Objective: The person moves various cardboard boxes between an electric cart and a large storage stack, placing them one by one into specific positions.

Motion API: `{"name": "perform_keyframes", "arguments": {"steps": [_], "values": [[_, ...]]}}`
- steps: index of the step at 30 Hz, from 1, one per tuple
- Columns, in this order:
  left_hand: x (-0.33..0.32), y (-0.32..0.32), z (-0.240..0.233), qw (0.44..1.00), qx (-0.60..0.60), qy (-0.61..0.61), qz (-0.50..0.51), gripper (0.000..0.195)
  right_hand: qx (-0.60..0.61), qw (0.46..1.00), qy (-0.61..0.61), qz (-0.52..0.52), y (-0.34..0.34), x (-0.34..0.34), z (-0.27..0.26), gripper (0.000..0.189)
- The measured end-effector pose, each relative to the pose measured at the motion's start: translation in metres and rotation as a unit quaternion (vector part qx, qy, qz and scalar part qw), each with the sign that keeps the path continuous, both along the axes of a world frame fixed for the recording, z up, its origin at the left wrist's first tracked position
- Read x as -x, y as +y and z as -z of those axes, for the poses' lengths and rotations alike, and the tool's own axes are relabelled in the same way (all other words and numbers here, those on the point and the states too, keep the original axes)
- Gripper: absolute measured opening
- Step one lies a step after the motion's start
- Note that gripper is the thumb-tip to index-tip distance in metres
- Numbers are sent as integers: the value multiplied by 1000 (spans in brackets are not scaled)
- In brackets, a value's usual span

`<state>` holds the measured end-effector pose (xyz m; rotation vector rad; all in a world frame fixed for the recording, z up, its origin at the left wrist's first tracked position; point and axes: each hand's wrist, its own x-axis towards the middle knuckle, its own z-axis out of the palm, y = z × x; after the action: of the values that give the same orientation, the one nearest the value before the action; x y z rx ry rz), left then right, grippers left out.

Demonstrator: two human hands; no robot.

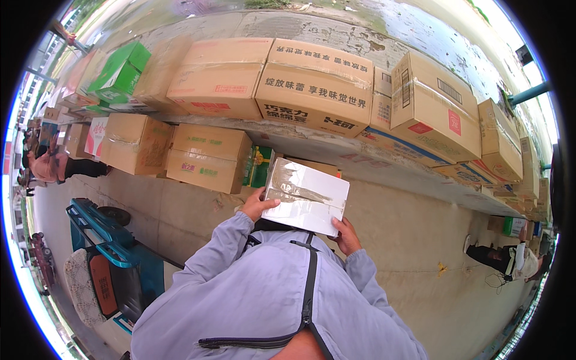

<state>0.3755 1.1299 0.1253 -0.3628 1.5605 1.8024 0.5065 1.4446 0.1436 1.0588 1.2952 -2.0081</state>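
A white cardboard box (306, 195), closed with clear tape along its middle, is held between both hands in front of my body. My left hand (260, 204) grips its left end, with the thumb on the top. At the lower right corner, my right hand (346, 234) holds the other end, thumb near the edge. Just beyond the white box are a brown carton (204, 157) bearing print and a green box (263, 166), both at the foot of a low concrete ledge. A large brown carton (315, 90) rests on the ledge farther ahead.
More cartons line the ledge, including a green one (119, 74) and a taped one (436, 108). A blue-green cart or vehicle (130, 265) stands at the left. One person (49, 164) is at the far left, another (508, 261) at the far right.
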Motion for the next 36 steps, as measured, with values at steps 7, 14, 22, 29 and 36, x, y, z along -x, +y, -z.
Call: {"name": "perform_keyframes", "arguments": {"steps": [7,14,22,29,36], "values": [[12,-53,2,994,-21,-1,-110,71,-24,1000,4,-12,7,-3,1,76],[10,-147,14,956,24,-2,-292,66,-81,987,57,128,59,22,-14,64],[2,-180,37,908,-49,-71,-411,66,-135,945,100,282,110,39,-22,39],[10,-178,46,898,-40,-76,-431,66,-125,943,102,292,115,40,-24,31],[24,-187,52,905,7,-46,-424,67,-132,938,123,296,133,49,-37,29]]}}
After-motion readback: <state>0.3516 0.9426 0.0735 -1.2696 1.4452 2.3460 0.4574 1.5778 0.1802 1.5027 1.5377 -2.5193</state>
